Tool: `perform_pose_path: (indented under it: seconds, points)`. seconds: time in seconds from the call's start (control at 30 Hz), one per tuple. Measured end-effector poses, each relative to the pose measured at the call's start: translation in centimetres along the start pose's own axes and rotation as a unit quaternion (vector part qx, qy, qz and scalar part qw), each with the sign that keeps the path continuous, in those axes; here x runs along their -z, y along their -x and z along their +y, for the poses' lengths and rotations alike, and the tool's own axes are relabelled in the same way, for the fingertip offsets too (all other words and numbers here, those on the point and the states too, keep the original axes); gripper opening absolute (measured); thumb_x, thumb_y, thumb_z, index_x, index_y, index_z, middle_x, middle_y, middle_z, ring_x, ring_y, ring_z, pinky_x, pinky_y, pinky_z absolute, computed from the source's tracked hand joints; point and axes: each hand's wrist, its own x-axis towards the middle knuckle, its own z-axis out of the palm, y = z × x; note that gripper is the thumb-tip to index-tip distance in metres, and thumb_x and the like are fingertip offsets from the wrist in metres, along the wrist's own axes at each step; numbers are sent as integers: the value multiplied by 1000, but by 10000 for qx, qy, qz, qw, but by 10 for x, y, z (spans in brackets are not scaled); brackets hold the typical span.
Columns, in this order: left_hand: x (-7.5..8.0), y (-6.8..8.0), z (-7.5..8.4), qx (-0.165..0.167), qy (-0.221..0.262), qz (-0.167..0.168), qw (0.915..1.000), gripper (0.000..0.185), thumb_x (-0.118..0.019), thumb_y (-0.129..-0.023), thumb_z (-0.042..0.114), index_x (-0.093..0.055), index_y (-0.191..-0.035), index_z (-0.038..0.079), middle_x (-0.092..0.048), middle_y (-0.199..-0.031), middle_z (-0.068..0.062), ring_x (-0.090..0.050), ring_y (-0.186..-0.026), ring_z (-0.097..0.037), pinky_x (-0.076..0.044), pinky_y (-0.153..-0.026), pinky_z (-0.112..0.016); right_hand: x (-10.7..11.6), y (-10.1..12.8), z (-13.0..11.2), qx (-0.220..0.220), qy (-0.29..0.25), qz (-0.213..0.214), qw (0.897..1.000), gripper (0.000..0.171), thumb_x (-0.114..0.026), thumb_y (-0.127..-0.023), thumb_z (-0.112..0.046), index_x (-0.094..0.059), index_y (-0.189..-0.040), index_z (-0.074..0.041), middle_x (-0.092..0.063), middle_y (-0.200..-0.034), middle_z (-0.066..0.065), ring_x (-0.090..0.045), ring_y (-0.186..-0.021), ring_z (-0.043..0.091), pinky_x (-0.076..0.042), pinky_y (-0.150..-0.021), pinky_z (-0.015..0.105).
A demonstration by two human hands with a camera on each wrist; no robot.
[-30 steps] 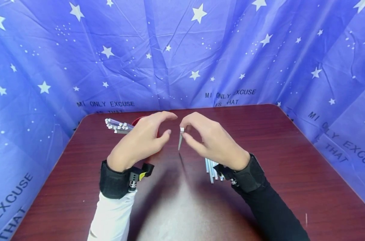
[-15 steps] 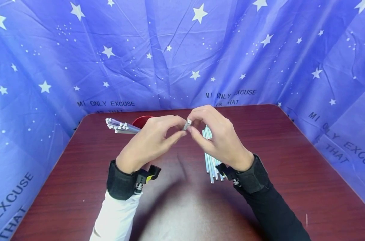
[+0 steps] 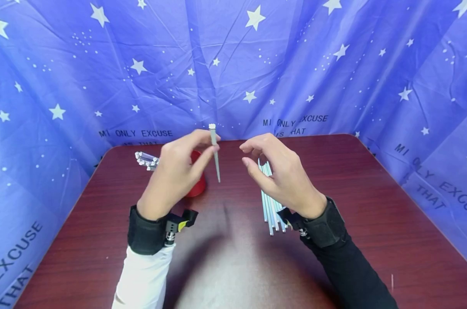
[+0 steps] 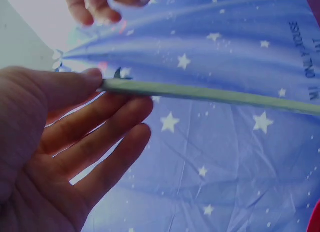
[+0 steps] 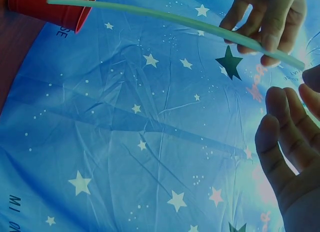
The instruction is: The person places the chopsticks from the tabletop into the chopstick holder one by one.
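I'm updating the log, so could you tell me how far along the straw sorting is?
Done: several straws already stick out of the red cup. In hand: the left hand pinches one straw upright beside the cup; the right hand is empty, its fingers loosely curled. Left: a bundle of straws lies on the table under the right hand.
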Motion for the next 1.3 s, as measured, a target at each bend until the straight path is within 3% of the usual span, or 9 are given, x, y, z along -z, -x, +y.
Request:
perform_pose_path:
  seconds: [0.13,0.33,0.4,0.57,0.77,0.87,0.97,1.13,1.3]
  points:
    - [12,2,-7,233,-121,479,9985,17,-76,-101,8,-72,-116,1,-82,-107,-10,-81,-98,-22,-62,-90,-37,2,1,2,-104,60,-116,9999,19,-70,-98,-3,-68,-117,-1,-69,-101,9,-64,-84,15,-48,-78,19]
    - [27,5,-15,605,-189,1033,9926,15,-72,-102,5,-72,-116,-1,-82,-108,-9,-81,-98,-24,-54,-93,-14,4,3,7,-296,214,-391,9986,25,-73,-97,-2,-68,-121,-1,-69,-104,7,-62,-86,14,-49,-75,27]
    - [31,7,-17,722,-233,1111,9909,15,-70,-103,4,-71,-117,-2,-82,-110,-10,-81,-100,-26,-51,-89,-11,5,3,9,-348,247,-504,9978,25,-73,-97,-3,-68,-122,-1,-69,-106,7,-62,-87,14,-50,-75,30]
    - [38,11,-24,1123,-481,1017,9873,15,-65,-105,4,-70,-117,-1,-82,-111,-11,-81,-100,-30,-38,-68,-19,7,4,14,-579,263,-846,9944,25,-71,-100,-6,-68,-125,-2,-68,-110,6,-62,-90,13,-53,-78,33]
    - [43,14,-30,1686,-695,453,9822,13,-65,-103,2,-73,-114,2,-82,-103,-14,-80,-94,-31,-39,-70,-22,10,5,18,-1084,290,-1480,9826,24,-69,-103,-11,-68,-127,-5,-70,-115,4,-65,-94,13,-55,-84,34]
    - [45,15,-31,1954,-789,86,9775,14,-66,-102,3,-76,-111,4,-82,-99,-14,-78,-90,-30,-42,-70,-28,10,6,18,-1440,433,-1877,9706,24,-69,-104,-14,-68,-127,-8,-71,-116,2,-66,-98,15,-55,-87,36]
    - [45,16,-32,2132,-896,-248,9726,14,-66,-101,5,-78,-108,6,-81,-96,-14,-75,-88,-29,-47,-74,-35,10,7,21,-1864,656,-2351,9517,24,-70,-104,-19,-69,-127,-11,-72,-117,2,-67,-103,17,-56,-90,40]
    - [46,16,-34,2279,-1079,-711,9651,15,-65,-101,8,-80,-104,5,-79,-94,-14,-70,-85,-31,-48,-74,-41,7,13,29,-2472,933,-3296,9064,23,-70,-105,-24,-70,-126,-13,-75,-119,3,-71,-106,22,-59,-91,46]
    - [47,14,-33,2468,-1038,-990,9584,20,-63,-104,13,-80,-109,5,-80,-103,-15,-70,-95,-31,-50,-81,-44,2,20,41,-2755,952,-4084,8650,20,-69,-105,-23,-72,-122,-12,-76,-113,3,-72,-95,20,-59,-84,45]
